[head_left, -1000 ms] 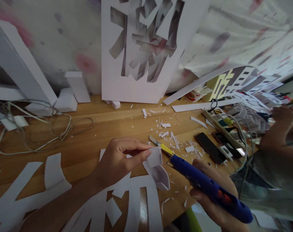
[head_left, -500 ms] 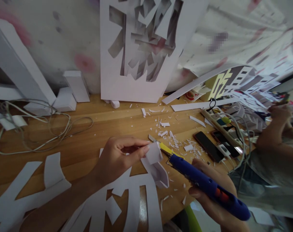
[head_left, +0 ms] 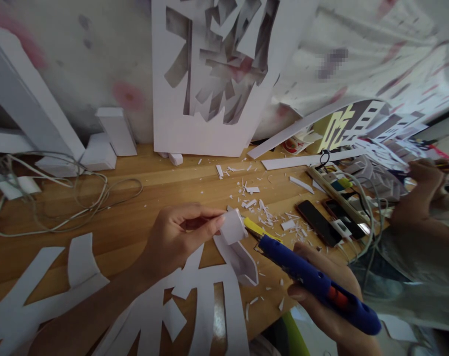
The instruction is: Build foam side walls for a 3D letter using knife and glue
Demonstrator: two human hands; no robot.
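Gently: my left hand (head_left: 174, 240) pinches the strip (head_left: 234, 228) by its curled end; seems light, crease-prone. Right hand (head_left: 322, 314) clamps the knife (head_left: 313, 282).

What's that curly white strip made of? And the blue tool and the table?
The white strip looks like thin matte card or foam sheet: it curls without creasing where the left hand pinches it. The blue tool is probably smooth plastic, slightly shiny, with a yellow front. The table looks like wood or wood-look board, with grain lines and a soft sheen.
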